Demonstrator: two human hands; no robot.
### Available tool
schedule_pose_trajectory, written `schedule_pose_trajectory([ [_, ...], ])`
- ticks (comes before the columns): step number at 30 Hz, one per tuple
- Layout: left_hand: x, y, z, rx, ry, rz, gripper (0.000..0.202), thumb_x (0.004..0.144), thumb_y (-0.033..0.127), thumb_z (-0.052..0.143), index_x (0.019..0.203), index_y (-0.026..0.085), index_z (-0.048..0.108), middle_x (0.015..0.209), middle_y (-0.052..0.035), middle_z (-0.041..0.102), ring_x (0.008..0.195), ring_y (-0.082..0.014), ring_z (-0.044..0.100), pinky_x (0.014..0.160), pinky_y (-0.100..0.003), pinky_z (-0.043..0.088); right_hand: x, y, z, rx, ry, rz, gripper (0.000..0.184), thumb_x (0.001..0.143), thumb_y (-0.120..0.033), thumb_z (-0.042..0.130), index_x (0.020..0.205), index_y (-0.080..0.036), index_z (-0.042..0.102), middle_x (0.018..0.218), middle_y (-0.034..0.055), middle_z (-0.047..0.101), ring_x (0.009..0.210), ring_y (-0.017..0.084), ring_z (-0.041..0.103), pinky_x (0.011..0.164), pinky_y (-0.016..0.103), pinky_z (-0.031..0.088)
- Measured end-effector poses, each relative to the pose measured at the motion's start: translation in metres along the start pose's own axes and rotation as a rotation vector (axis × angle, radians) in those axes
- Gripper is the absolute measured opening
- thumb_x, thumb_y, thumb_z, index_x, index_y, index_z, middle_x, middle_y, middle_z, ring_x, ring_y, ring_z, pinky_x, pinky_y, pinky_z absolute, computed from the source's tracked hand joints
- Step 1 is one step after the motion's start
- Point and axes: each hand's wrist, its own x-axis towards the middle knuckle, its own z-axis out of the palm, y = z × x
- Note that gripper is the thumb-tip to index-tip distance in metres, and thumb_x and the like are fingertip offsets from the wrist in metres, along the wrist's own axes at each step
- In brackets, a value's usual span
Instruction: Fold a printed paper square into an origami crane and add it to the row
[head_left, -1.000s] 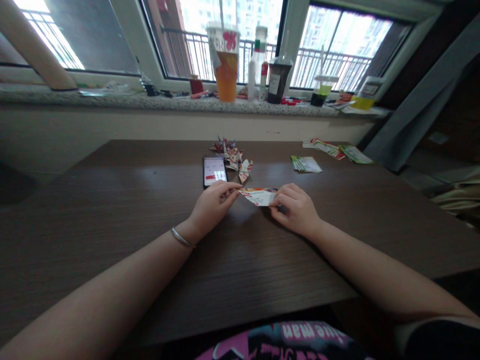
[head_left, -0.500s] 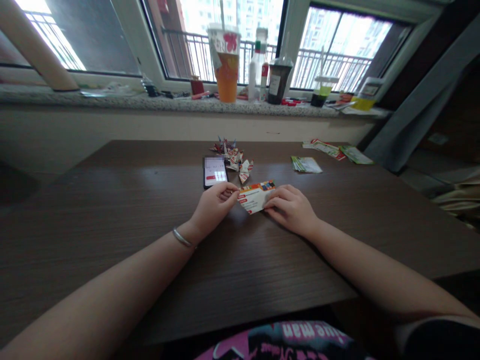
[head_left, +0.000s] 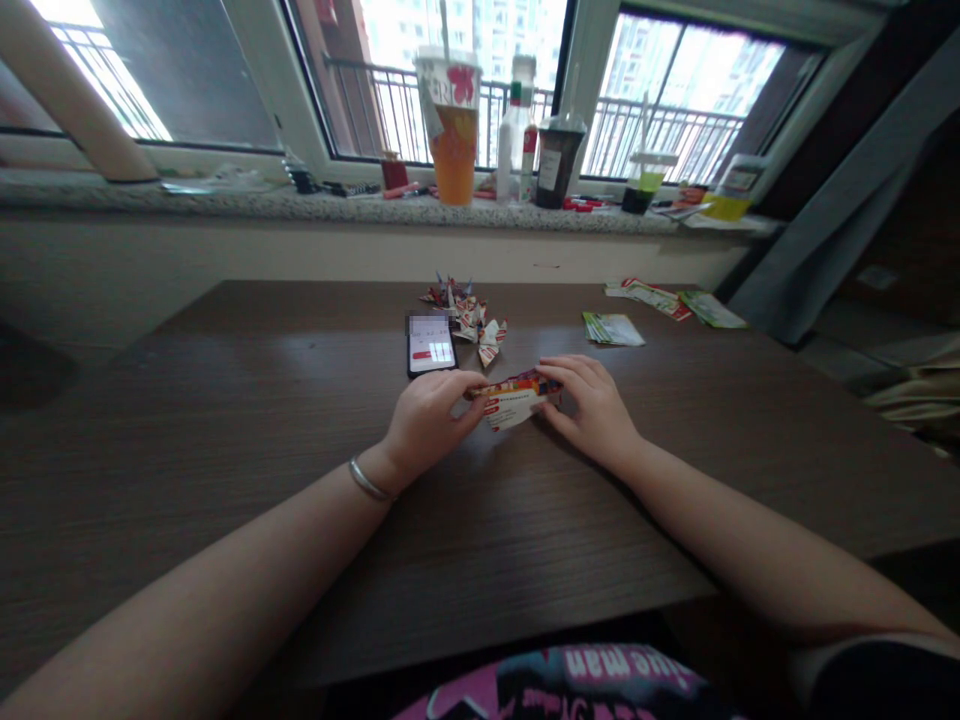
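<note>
A printed sheet of paper [head_left: 514, 406], white with red labels and a colourful orange band, is held between my two hands just over the table. Its upper edge is bent over, and the lower left corner slants. My left hand [head_left: 435, 412] pinches its left end between thumb and fingers. At the right end, my right hand [head_left: 589, 408] grips it, thumb below and fingers along the top. Just beyond my left hand lies a phone [head_left: 431, 345] with a lit screen. Folded paper figures [head_left: 470, 318], several of them, are heaped behind the phone.
Printed paper slips [head_left: 613, 329] form a small pile on the right of the brown table [head_left: 247, 430]. More slips [head_left: 660, 300] lie farther back. Along the stone windowsill [head_left: 337, 207] stand an orange drink cup [head_left: 454, 150], a clear bottle [head_left: 513, 145] and a dark cup [head_left: 556, 165].
The paper's top edge has been bent over, so less of its face shows. My left hand has shifted slightly right, and my right hand's fingers have moved up to the top edge.
</note>
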Motion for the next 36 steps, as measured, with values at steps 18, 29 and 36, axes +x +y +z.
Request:
schedule_pose_trajectory([
  [18, -0.0001, -0.0073, -0.0054, -0.153, -0.102, 0.009, 0.033, 0.095, 0.028, 0.038, 0.101, 0.015, 0.067, 0.093, -0.0095, 0.062, 0.088, -0.0211, 0.057, 0.080, -0.038, 0.048, -0.0018, -0.0003, -0.0018, 0.166, -0.110, -0.135, 0.012, 0.087, -0.019, 0.058, 0.094, -0.023, 0.067, 0.089, 0.0040, 0.067, 0.086, 0.018, 0.060, 0.080, 0.035, 0.049],
  [29, 0.0016, -0.0063, -0.0034, 0.169, -0.157, 0.091, 0.018, 0.086, 0.025, 0.056, 0.093, 0.024, 0.073, 0.121, -0.0063, 0.060, 0.124, -0.0303, 0.045, 0.111, -0.056, 0.029, -0.0026, -0.0004, -0.0023, 0.168, -0.311, -0.193, 0.009, 0.086, -0.021, 0.059, 0.086, -0.024, 0.067, 0.100, 0.0029, 0.069, 0.092, 0.018, 0.060, 0.082, 0.034, 0.049],
  [36, -0.0005, -0.0069, -0.0006, 0.259, -0.188, 0.041, 0.020, 0.087, 0.030, 0.057, 0.089, 0.023, 0.075, 0.123, -0.0062, 0.062, 0.134, -0.0366, 0.037, 0.111, -0.064, 0.021, -0.0030, 0.0010, -0.0009, 0.153, -0.378, -0.216, 0.006, 0.085, -0.022, 0.060, 0.085, -0.023, 0.066, 0.109, 0.0017, 0.069, 0.097, 0.019, 0.060, 0.085, 0.036, 0.050],
])
